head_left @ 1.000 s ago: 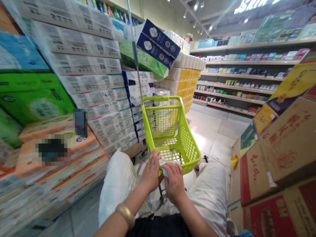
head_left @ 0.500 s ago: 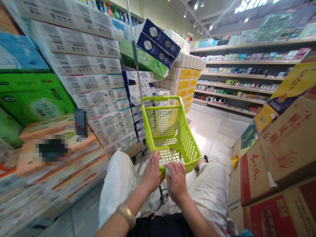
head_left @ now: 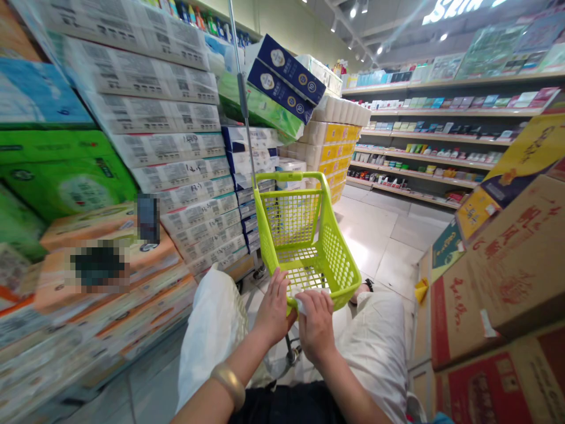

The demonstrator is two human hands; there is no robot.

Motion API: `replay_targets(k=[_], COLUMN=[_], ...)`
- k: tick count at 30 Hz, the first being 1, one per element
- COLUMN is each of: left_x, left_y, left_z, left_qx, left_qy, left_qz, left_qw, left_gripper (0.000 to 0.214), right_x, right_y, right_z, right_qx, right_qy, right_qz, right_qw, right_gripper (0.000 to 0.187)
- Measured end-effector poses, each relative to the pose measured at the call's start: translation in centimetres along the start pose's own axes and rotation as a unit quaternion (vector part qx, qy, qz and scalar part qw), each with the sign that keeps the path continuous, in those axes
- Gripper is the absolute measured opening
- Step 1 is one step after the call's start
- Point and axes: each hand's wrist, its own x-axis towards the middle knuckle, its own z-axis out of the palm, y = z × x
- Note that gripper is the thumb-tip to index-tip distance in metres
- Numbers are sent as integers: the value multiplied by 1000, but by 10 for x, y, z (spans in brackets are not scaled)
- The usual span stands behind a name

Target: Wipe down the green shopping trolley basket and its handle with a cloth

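A small lime-green shopping cart (head_left: 329, 250) stands right in front of me in a store aisle, its basket holding nothing I can see. My left hand (head_left: 272, 309) rests against the near rim of the basket with its fingers stretched out. My right hand (head_left: 316, 323) is closed on a white cloth or tissue (head_left: 301, 304) and presses it onto the same rim. A gold bangle (head_left: 228, 383) sits on my left wrist. My knees in light trousers show below the hands.
Stacked tissue and paper packs (head_left: 176, 171) fill the left side. Cardboard cartons (head_left: 498, 277) are piled on the right. Toilet-roll stacks (head_left: 329, 141) and long product shelves (head_left: 441, 147) lie beyond the cart. A metal pole (head_left: 241, 94) rises from the cart. The tiled floor (head_left: 388, 235) is open ahead to the right.
My right hand with the white cloth has slid slightly up and along the cart's near rim. The left hand and the cart have barely moved.
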Motion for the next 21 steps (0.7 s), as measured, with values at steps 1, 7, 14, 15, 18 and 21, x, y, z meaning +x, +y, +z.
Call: replay_targets(k=[1,7,14,15,18,21], left_x=[0,-1,0,0,-1,-1], left_y=[-1,0,2,1,-1,-2], left_z=[0,-3,-2,-2,-1,-2], left_qx=[0,8,5,6,9,10], left_qy=[0,-6,3,3,2,0], left_qz=[2,-4,-2,0,5,2], left_qw=[1000,1000,1000,1000,1000,1000], left_gripper=[56,57,60,59,56,58], right_x=[0,6,3,2,1,3], right_y=[-3,57,28,15,-1,23], right_z=[1,-27,-14,-8,-2,-13], right_qx=[10,-45,-38,-22,7,-12], right_qy=[-21,47,56,30,-19,0], right_qz=[-18,13,50,30,-15,-9], right_qw=[1000,998,996,999,1000,1000], right_gripper=[32,26,28,28,30,28])
